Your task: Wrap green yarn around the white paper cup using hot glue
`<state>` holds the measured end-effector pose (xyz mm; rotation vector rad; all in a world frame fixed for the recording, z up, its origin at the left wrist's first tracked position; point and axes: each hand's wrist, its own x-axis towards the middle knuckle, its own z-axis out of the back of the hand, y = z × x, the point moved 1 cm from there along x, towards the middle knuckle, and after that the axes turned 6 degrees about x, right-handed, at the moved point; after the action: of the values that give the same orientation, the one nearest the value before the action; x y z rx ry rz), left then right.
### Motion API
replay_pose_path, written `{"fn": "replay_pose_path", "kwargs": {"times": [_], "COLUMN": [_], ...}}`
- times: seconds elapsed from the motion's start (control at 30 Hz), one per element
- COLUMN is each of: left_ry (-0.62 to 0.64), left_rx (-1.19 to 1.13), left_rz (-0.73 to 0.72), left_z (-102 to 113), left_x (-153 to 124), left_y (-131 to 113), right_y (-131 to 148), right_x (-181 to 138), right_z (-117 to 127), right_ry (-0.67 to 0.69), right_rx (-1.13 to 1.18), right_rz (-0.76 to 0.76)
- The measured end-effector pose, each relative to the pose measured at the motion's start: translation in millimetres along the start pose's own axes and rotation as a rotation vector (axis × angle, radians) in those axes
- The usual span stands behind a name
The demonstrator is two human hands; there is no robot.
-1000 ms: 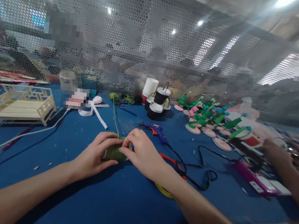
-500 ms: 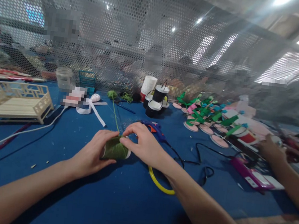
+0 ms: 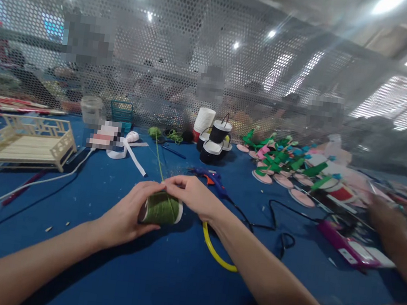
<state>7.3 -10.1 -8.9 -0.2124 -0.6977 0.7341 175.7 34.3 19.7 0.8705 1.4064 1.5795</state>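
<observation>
A cup wound with green yarn (image 3: pixel 164 210) lies on its side above the blue table, its white rim showing at the right end. My left hand (image 3: pixel 125 212) grips it from the left, thumb below and fingers over the top. At the cup's upper side, my right hand (image 3: pixel 191 194) pinches the yarn with bent fingers; the fingertips are partly hidden. A taut yarn strand (image 3: pixel 158 159) runs back from there to a green yarn ball (image 3: pixel 154 131). Just behind my right hand lies a blue glue gun (image 3: pixel 215 181). Under my right forearm curves a yellow ring (image 3: pixel 213 253).
White paper cups (image 3: pixel 204 120) and small black buckets (image 3: pixel 211 151) stand at the back. Several green-leaved crafts on pink discs (image 3: pixel 301 198) fill the right, near a purple power strip (image 3: pixel 348 245) and a co-worker's hand (image 3: pixel 386 217). A wooden miniature bed (image 3: pixel 28 143) stands left.
The view has shifted slightly. My right fingers have moved left along the cup's top, close against my left fingertips, and more of the yarn-wound side shows. The co-worker's hands have moved.
</observation>
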Motion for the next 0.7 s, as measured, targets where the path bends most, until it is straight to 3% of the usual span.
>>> {"fn": "replay_pose_path", "kwargs": {"times": [0.17, 0.33, 0.53, 0.7], "left_ry": [-0.050, -0.073, 0.059, 0.143], "left_rx": [0.052, -0.046, -0.371, -0.532], "left_rz": [0.014, 0.113, 0.433, 0.515], "left_z": [1, 2, 0, 0], "left_x": [0, 3, 6, 7], "left_y": [-2, 2, 5, 1], "right_y": [2, 9, 16, 13], "right_x": [-2, -5, -9, -8], "right_z": [-2, 2, 15, 19], "right_ry": [-0.025, -0.085, -0.174, -0.225], "right_rx": [0.134, 0.175, 0.178, 0.144], "right_rz": [-0.056, 0.064, 0.172, 0.199]}}
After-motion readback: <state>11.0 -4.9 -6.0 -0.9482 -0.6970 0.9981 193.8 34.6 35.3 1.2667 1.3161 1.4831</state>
